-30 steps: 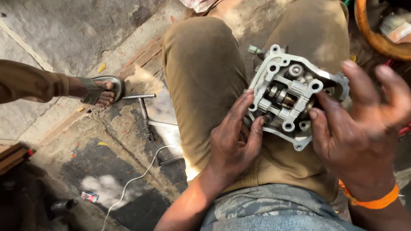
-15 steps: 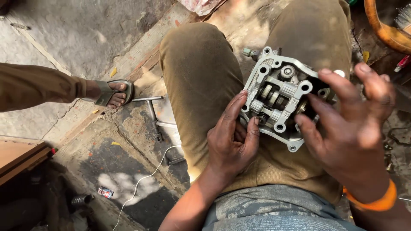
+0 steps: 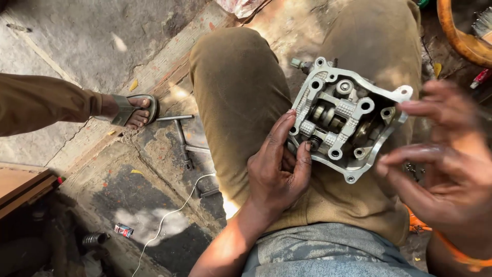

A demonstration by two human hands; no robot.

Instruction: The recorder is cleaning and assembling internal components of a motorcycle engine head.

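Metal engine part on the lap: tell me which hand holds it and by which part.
The left hand grips the metal engine part at its lower left edge. The right hand hovers open beside it, apart.

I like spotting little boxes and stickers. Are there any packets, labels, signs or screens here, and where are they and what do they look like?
Small box: on the dirty ground at lower left, beside a thin white wire; a tiny oblong, red and white with a dark part.
Crumpled wrapper: at the top edge, above the knee; pale with pinkish marks, mostly cut off.
No signs or screens show.
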